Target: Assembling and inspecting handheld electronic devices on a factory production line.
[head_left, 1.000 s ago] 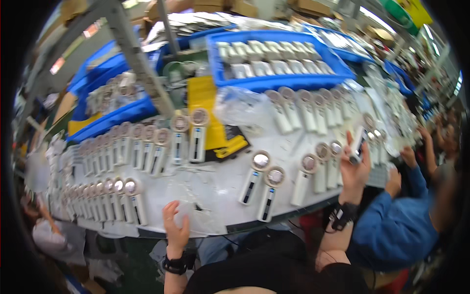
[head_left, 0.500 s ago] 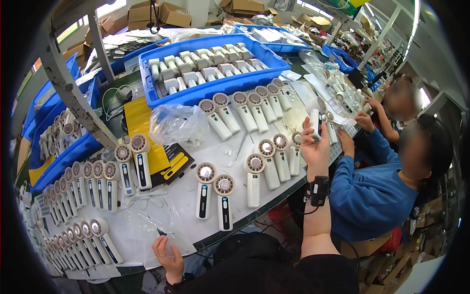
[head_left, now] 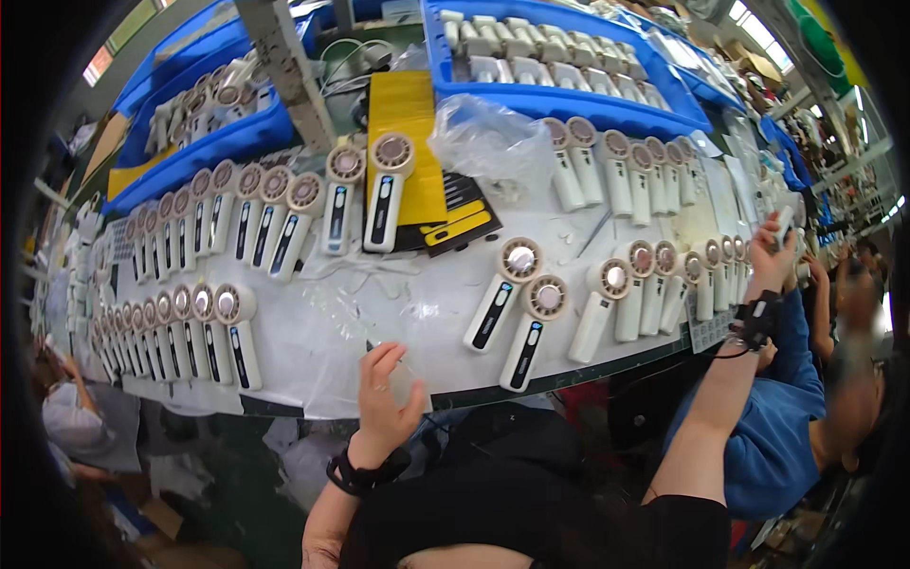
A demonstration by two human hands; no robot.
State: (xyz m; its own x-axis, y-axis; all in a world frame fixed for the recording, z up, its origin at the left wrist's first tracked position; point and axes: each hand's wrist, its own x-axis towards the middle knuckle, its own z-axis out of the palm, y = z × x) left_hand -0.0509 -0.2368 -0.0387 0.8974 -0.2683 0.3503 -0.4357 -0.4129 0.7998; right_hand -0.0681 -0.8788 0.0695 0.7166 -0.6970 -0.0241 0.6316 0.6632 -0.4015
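Note:
My right hand [head_left: 770, 258] is stretched out at the far right, its fingers closed around a white handheld fan [head_left: 785, 224]; much of the fan is hidden or blurred. Near the front edge of the table my left hand [head_left: 387, 396] is raised, fingers stretched and thumb apart, with nothing seen in its grasp. Its fingertips are beside a clear plastic sheet [head_left: 327, 327] on the white tabletop. To its right lie two fans with dark front panels, a farther fan [head_left: 502, 294] and a nearer fan [head_left: 533, 332]. Several plain-handled fans [head_left: 601, 313] lie beyond them.
Rows of fans with dark panels [head_left: 190, 337] cover the left of the table. A blue crate [head_left: 569, 104] of fan parts stands at the back, beside a crumpled clear bag [head_left: 493, 147] and a yellow sheet [head_left: 398, 123]. A co-worker in a blue sleeve [head_left: 758, 417] sits close on the right.
My view has swung left, so the table things appear farther right. The right hand still holds a fan and is stretched out to the right. My left hand's fingers are straighter and more upright.

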